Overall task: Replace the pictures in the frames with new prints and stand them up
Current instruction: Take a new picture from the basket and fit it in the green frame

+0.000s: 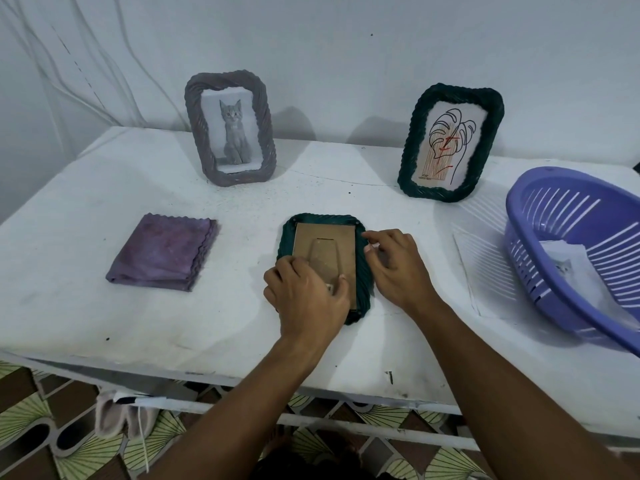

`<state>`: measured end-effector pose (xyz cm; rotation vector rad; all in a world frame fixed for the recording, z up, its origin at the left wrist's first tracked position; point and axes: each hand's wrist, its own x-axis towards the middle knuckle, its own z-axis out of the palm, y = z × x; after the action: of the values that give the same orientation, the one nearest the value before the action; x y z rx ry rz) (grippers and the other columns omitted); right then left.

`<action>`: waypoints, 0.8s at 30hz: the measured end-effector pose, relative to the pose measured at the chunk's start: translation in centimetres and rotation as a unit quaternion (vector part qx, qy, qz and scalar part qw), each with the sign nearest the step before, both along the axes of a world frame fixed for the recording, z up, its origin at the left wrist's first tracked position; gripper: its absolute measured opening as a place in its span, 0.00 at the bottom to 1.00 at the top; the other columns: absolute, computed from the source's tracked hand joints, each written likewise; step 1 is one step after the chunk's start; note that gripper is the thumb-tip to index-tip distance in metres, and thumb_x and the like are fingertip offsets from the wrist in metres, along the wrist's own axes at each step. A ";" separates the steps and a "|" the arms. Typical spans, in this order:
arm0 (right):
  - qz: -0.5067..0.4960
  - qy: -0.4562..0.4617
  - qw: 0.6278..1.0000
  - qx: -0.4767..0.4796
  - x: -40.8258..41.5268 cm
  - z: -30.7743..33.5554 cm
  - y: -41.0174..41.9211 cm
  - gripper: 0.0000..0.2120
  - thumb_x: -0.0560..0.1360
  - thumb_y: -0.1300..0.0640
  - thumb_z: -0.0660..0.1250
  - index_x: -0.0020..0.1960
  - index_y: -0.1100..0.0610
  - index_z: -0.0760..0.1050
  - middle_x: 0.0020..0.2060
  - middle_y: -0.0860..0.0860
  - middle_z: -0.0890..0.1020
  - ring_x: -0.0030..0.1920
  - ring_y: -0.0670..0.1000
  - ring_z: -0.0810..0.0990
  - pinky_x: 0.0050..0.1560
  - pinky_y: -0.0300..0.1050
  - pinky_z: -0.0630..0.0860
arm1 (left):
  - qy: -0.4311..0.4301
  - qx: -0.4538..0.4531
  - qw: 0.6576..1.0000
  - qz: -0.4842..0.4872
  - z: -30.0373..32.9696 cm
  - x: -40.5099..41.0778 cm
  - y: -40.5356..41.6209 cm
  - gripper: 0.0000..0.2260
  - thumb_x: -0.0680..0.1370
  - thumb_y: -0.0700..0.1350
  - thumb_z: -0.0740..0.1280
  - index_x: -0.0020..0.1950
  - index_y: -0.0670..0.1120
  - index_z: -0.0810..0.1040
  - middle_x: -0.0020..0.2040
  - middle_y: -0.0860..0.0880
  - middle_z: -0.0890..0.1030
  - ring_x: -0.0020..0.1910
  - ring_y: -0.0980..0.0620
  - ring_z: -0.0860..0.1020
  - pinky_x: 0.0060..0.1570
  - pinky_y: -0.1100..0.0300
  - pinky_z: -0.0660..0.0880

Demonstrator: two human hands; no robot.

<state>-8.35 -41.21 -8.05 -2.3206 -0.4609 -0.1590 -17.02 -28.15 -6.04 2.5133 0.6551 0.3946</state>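
Note:
A dark green woven frame (pixel 363 275) lies face down in the middle of the white table (pixel 104 320), its brown backing board (pixel 332 237) and stand flap facing up. My left hand (pixel 306 296) rests on the lower part of the board, with the thumb curled at the flap's end. My right hand (pixel 396 266) touches the frame's right edge with bent fingertips. A grey woven frame (pixel 230 133) with a kitten print stands at the back left. Another dark green frame (pixel 450 142) with a leaf drawing stands at the back right.
A folded purple cloth (pixel 164 252) lies left of the face-down frame. A purple plastic basket (pixel 571 251) holding paper prints (pixel 568 261) sits tilted at the right edge. White paper sheets (pixel 485 271) lie beside it. Cables hang on the wall at the back left.

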 end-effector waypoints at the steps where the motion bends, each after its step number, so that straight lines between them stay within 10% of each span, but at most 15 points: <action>1: -0.001 0.001 1.000 -0.001 0.0 0.0 0.0 0.14 0.79 0.56 0.61 0.63 0.55 0.75 0.54 0.51 0.76 0.55 0.47 0.68 0.55 0.38 0.65 | -0.001 0.001 1.000 -0.002 -0.1 0.0 0.0 0.27 0.71 0.57 0.69 0.59 0.38 0.72 0.59 0.41 0.71 0.59 0.42 0.65 0.55 0.49 0.64; 15: -0.024 0.037 0.999 -0.019 1.2 1.7 1.3 0.18 0.77 0.50 0.63 0.66 0.50 0.71 0.60 0.51 0.73 0.61 0.52 0.69 0.61 0.46 0.69 | -0.034 -0.025 0.994 -0.097 1.7 3.8 7.0 0.19 0.76 0.58 0.64 0.62 0.48 0.74 0.61 0.45 0.69 0.63 0.43 0.64 0.62 0.51 0.62; 24: -0.008 0.083 0.986 -0.144 2.6 2.8 2.5 0.23 0.77 0.45 0.63 0.69 0.49 0.68 0.63 0.52 0.69 0.65 0.53 0.64 0.64 0.47 0.64 | 0.089 0.012 0.969 -0.232 0.5 8.1 11.9 0.23 0.74 0.60 0.66 0.68 0.57 0.71 0.66 0.48 0.66 0.66 0.43 0.60 0.65 0.49 0.61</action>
<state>-5.71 -38.69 -5.22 -2.5935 -0.4035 0.0998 -8.94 -16.21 -5.50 2.6383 0.1078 0.0070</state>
